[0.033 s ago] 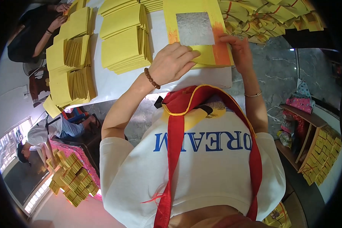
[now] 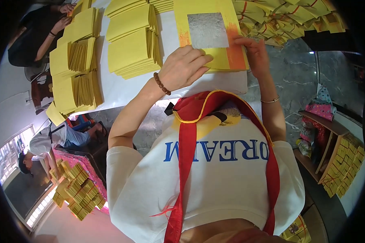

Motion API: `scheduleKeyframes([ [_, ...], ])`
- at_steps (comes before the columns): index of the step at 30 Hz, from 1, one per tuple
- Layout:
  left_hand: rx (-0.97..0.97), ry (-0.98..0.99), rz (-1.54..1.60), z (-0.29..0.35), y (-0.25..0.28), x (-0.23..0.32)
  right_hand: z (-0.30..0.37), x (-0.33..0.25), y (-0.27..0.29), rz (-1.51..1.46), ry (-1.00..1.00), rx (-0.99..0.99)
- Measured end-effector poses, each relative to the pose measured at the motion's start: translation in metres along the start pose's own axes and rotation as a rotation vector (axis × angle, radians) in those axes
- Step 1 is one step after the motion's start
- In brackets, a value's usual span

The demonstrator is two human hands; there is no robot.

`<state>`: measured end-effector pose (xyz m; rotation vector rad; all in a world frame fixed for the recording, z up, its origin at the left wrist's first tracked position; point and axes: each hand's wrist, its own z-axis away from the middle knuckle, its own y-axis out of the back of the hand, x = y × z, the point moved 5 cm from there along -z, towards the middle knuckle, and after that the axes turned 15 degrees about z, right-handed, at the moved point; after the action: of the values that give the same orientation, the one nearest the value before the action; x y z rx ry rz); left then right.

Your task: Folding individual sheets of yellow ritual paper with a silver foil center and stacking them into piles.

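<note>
Bunched together, the fingers of the left hand (image 2: 185, 67) press near the front edge of a yellow joss paper sheet (image 2: 217, 58); the right hand's (image 2: 255, 56) touch its orange band (image 2: 236, 60), seemingly steadying it. I cannot tell whether either pinches. It lies silver patch (image 2: 208, 30) up on the table (image 2: 227, 82), beside folded stacks (image 2: 127, 48).

A workshop, apparently (co-workers (image 2: 30, 42), white table (image 2: 114, 90), yellow paper stacks (image 2: 209, 30)).
</note>
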<state>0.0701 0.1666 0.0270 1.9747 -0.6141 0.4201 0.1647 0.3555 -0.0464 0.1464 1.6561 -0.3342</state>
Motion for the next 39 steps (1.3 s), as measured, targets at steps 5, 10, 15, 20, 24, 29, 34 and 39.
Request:
scheduleKeyframes([
  [5, -0.092, -0.037, -0.098, -0.001, -0.004, 0.005, -0.001, 0.008, 0.006, 0.109, 0.025, 0.011],
  [10, -0.091, -0.014, -0.006, -0.004, -0.001, -0.001, -0.001, 0.009, 0.006, 0.001, -0.01, 0.014],
  [15, -0.041, 0.086, 0.182, -0.008, 0.003, -0.012, -0.001, 0.009, 0.007, 0.02, -0.036, 0.026],
  [20, -0.014, 0.247, 0.262, -0.009, 0.007, -0.02, -0.002, 0.01, 0.01, 0.08, -0.027, 0.009],
  [24, 0.05, 0.488, 0.422, -0.004, 0.007, -0.035, 0.001, 0.001, 0.002, 0.058, 0.117, -0.065],
  [29, 0.077, 0.598, 0.56, -0.003, 0.006, -0.044, 0.003, 0.001, -0.002, 0.384, -0.081, 0.042],
  [34, 0.061, 0.656, 0.621, 0.0, 0.005, -0.047, 0.002, -0.012, -0.012, 0.416, -0.006, 0.041],
  [39, 0.039, 0.659, 0.631, -0.002, 0.006, -0.044, 0.003, -0.012, -0.014, 0.437, 0.063, 0.024],
])
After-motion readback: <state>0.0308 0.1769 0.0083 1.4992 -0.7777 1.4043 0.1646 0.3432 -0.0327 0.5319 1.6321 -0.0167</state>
